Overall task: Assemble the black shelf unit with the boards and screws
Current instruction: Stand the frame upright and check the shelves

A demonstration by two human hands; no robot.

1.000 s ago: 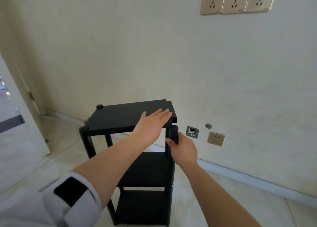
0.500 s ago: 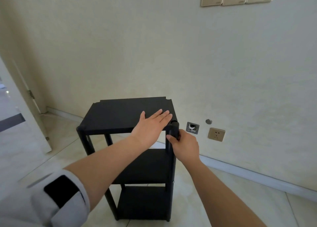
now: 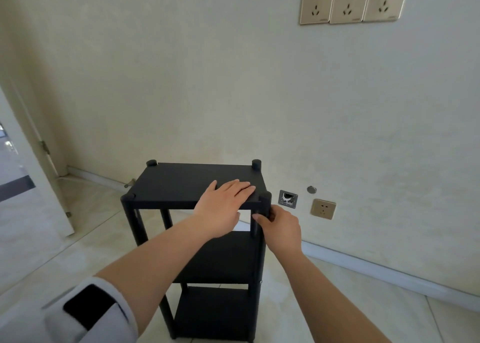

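Observation:
A black three-tier shelf unit stands on the tiled floor near the wall. Its top board lies level between four round posts, whose tops stick up at each corner. My left hand lies flat, fingers straight, on the board's near right part. My right hand grips the near right post just under the top board, thumb and fingers curled round it. Below, the middle shelf and the bottom shelf are partly hidden by my forearms.
The cream wall is close behind the shelf, with a low socket, an open wall box and three sockets high up. A white door stands open at the left. A skirting board runs along the floor.
The top board has dropped from tilted to level, and post tops now show at its corners. My left hand stays on the board; my right hand stays on the near right post.

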